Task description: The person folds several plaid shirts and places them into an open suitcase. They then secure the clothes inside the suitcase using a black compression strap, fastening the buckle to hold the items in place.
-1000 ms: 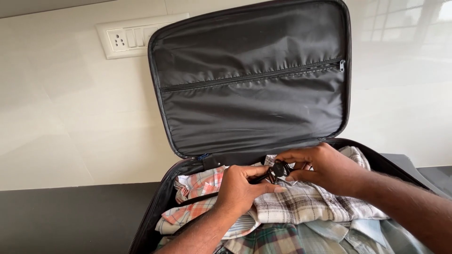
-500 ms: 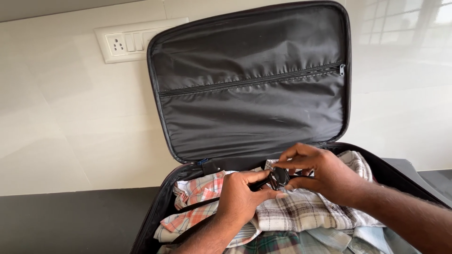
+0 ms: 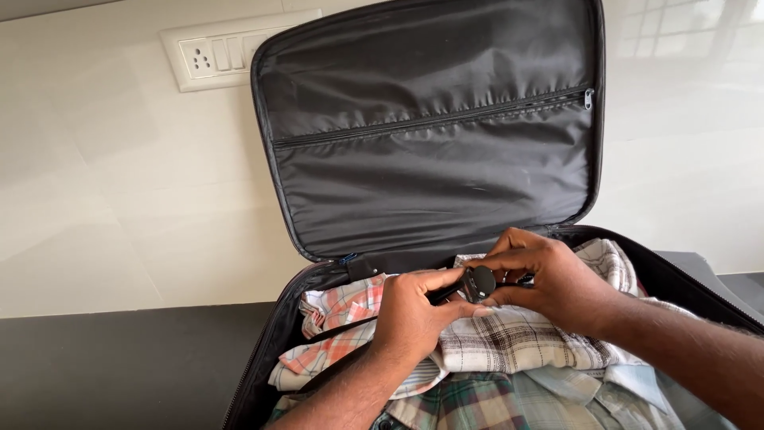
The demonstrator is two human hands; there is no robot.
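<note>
Squarely at the centre, just toward five o'clock, a small black buckle (image 3: 479, 283) pinched between both hands over an open suitcase (image 3: 672, 275). Left hand (image 3: 414, 314) coming up from six o'clock, fingers curled, thumb and forefinger closed on the black strap (image 3: 442, 293) leading into the buckle at its nine o'clock side. Right hand (image 3: 557, 283) entering from four o'clock, fingers bent and pressed around the buckle's three o'clock side, thumb beneath and forefinger across the top. Both hands touching the buckle, nearly meeting each other. Beneath them, folded checked shirts stacked inside the case: an orange and white plaid shirt (image 3: 342, 318) at eight o'clock of the hands, a brown and white checked shirt (image 3: 517, 342) directly under the right wrist, a green plaid shirt (image 3: 461, 402) at six o'clock near the bottom edge. Another black strap (image 3: 338, 330) running across the orange shirt toward the case's left wall. Suitcase lid (image 3: 430, 127) standing upright at twelve o'clock, lined in dark grey fabric, a zipped pocket running across it, zip pull (image 3: 588, 99) at two o'clock. Behind, a pale tiled wall (image 3: 103, 199) with a white switch plate (image 3: 215, 56) at eleven o'clock. Dark desk (image 3: 119, 366) at eight o'clock, carrying the case.
</note>
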